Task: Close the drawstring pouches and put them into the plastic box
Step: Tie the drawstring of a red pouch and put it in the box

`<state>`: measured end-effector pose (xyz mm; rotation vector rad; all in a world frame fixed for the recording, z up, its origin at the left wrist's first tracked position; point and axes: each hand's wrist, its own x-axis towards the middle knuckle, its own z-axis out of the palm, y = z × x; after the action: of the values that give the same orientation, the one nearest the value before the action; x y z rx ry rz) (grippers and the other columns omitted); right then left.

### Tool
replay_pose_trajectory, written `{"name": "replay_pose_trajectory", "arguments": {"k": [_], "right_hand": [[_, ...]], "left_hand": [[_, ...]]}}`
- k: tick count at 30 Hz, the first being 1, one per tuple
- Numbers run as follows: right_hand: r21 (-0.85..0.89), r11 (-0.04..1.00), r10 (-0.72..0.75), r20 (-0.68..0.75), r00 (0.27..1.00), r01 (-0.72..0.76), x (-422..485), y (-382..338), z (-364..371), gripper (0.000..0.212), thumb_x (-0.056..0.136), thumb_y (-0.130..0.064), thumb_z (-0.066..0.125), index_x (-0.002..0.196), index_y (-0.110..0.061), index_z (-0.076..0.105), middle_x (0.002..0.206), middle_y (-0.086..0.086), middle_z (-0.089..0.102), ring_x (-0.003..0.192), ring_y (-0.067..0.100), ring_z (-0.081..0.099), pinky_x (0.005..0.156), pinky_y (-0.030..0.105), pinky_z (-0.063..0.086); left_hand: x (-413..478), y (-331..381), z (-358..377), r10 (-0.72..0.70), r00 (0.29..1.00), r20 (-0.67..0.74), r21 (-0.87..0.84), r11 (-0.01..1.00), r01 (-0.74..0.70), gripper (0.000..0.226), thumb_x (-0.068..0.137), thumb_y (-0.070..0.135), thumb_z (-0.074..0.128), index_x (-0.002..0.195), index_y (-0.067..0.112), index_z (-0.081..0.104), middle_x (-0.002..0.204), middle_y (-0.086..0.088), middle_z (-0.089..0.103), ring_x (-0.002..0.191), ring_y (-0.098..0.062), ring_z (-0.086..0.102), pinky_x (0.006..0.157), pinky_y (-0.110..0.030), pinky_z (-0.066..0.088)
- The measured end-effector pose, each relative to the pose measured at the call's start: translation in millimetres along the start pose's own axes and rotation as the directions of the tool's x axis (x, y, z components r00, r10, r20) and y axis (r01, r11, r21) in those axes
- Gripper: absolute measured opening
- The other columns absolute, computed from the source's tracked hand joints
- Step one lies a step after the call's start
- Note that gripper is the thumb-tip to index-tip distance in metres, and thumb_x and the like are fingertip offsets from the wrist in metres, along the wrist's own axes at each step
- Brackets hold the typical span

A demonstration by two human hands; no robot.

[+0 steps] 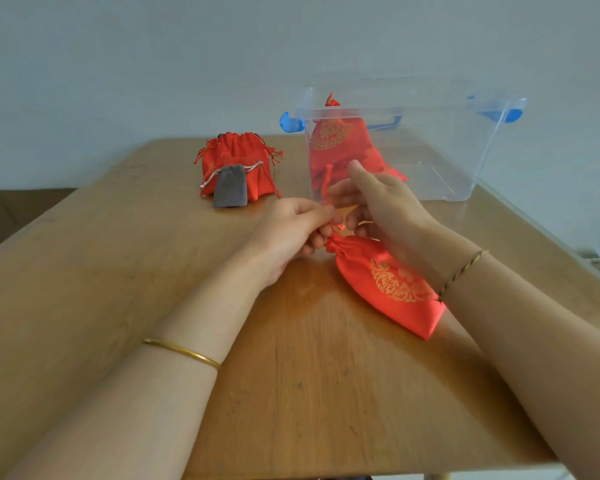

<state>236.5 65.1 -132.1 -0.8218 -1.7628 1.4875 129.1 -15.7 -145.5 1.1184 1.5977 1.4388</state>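
On the one wooden table (pixel 118 271), one red pouch (pixel 388 282) with a gold pattern lies on its side, neck gathered, under the right wrist. At that neck the left hand (pixel 291 230) pinches the red drawstring (pixel 326 181) between curled fingertips, while the right hand (pixel 385 206) hovers just beside it, fingers half bent; whether they grip the cord cannot be told. Farther back, one grey pouch (pixel 230 187) leans against a bunch of at least two open red pouches (pixel 236 150), and to their right one clear plastic box (pixel 447 150) with two blue latches (pixel 290 122) holds at least two more stored pouches (pixel 336 140).
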Motion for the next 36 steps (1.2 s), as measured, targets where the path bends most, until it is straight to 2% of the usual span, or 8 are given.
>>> {"name": "replay_pose_trajectory", "arguments": {"k": [2, 5, 8, 12, 17, 23, 29, 36], "right_hand": [[0.004, 0.997, 0.072, 0.07, 0.995, -0.072, -0.6, 0.3, -1.1, 0.026, 0.096, -0.024, 0.039, 0.092, -0.011, 0.06, 0.069, 0.003, 0.06, 0.041, 0.012, 0.045, 0.042, 0.021, 0.03], [-0.123, 0.991, 0.079, 0.141, 0.987, -0.062, -3.0, 1.9, 1.0, 0.018, 0.084, -0.004, 0.045, 0.092, -0.008, 0.06, 0.069, 0.007, 0.054, 0.044, 0.012, 0.045, 0.045, 0.024, 0.03], [-0.173, 0.985, 0.027, 0.126, 0.992, -0.004, -4.9, 0.6, 2.3, 0.018, 0.085, 0.002, 0.044, 0.076, -0.01, 0.054, 0.066, 0.009, 0.054, 0.047, 0.013, 0.045, 0.045, 0.023, 0.033], [-0.222, 0.969, -0.088, 0.083, 0.993, 0.105, -2.9, 3.2, 1.5, 0.017, 0.081, 0.003, 0.05, 0.074, -0.013, 0.051, 0.059, 0.004, 0.056, 0.044, 0.01, 0.046, 0.045, 0.021, 0.037], [-0.412, 0.859, -0.3, 0.076, 0.951, 0.304, -3.2, 8.7, 4.0, 0.016, 0.073, -0.014, 0.074, 0.077, -0.014, 0.059, 0.061, -0.005, 0.053, 0.054, 0.005, 0.046, 0.058, 0.021, 0.038], [-0.589, 0.69, -0.398, 0.176, 0.9, 0.42, -9.0, 2.8, 9.6, 0.014, 0.071, -0.013, 0.074, 0.08, -0.015, 0.064, 0.056, -0.011, 0.04, 0.051, 0.001, 0.043, 0.052, 0.013, 0.033], [-0.743, 0.488, -0.444, 0.24, 0.863, 0.458, -6.5, 2.1, 14.4, 0.014, 0.071, -0.013, 0.069, 0.085, -0.013, 0.07, 0.068, -0.011, 0.04, 0.072, 0.012, 0.042, 0.061, 0.024, 0.026], [-0.787, 0.357, -0.507, 0.289, 0.812, 0.503, -10.2, 1.3, 15.4, 0.006, 0.076, -0.012, 0.063, 0.08, -0.011, 0.067, 0.082, 0.003, 0.053, 0.082, 0.027, 0.056, 0.067, 0.037, 0.043]], "left_hand": [[0.2, 0.2, 0.0, -0.017, 1.0, -0.002, -0.051, 0.999, 0.017, 0.02, 0.093, 0.014, 0.053, 0.079, 0.007, 0.064, 0.057, 0.002, 0.053, 0.046, -0.005, 0.044, 0.045, -0.018, 0.031], [0.8, -1.1, 0.0, -0.013, 1.0, -0.013, -0.061, 0.998, 0.012, 0.026, 0.093, 0.012, 0.052, 0.069, 0.009, 0.059, 0.056, 0.001, 0.053, 0.048, -0.008, 0.044, 0.045, -0.02, 0.031], [1.4, -2.2, -0.8, 0.011, 0.998, -0.057, -0.051, 0.999, -0.014, 0.022, 0.094, 0.012, 0.051, 0.074, 0.01, 0.061, 0.054, 0.004, 0.054, 0.047, -0.007, 0.044, 0.045, -0.019, 0.032], [3.5, -4.4, -4.3, 0.03, 0.984, -0.175, -0.019, 0.999, -0.034, 0.019, 0.093, 0.012, 0.053, 0.078, 0.011, 0.064, 0.055, 0.003, 0.056, 0.045, -0.005, 0.047, 0.044, -0.018, 0.036], [3.3, -3.2, -6.5, 0.004, 0.977, -0.215, -0.037, 0.999, -0.013, 0.021, 0.092, 0.011, 0.055, 0.073, 0.012, 0.065, 0.046, 0.003, 0.052, 0.042, -0.006, 0.045, 0.041, -0.015, 0.038], [1.9, -0.7, -6.4, -0.049, 0.96, -0.276, -0.047, 0.998, 0.037, 0.021, 0.088, 0.01, 0.059, 0.068, 0.012, 0.063, 0.042, 0.003, 0.055, 0.039, -0.006, 0.049, 0.041, -0.016, 0.039], [0.0, 3.2, -6.4, -0.117, 0.942, -0.314, -0.086, 0.992, 0.095, 0.013, 0.087, 0.008, 0.058, 0.077, 0.007, 0.066, 0.046, 0.0, 0.06, 0.04, -0.007, 0.055, 0.041, -0.016, 0.042], [-1.5, 7.5, -5.1, -0.163, 0.93, -0.329, -0.157, 0.981, 0.116, 0.012, 0.088, 0.007, 0.057, 0.076, 0.007, 0.061, 0.056, -0.004, 0.059, 0.039, -0.007, 0.057, 0.041, -0.016, 0.045]]}}
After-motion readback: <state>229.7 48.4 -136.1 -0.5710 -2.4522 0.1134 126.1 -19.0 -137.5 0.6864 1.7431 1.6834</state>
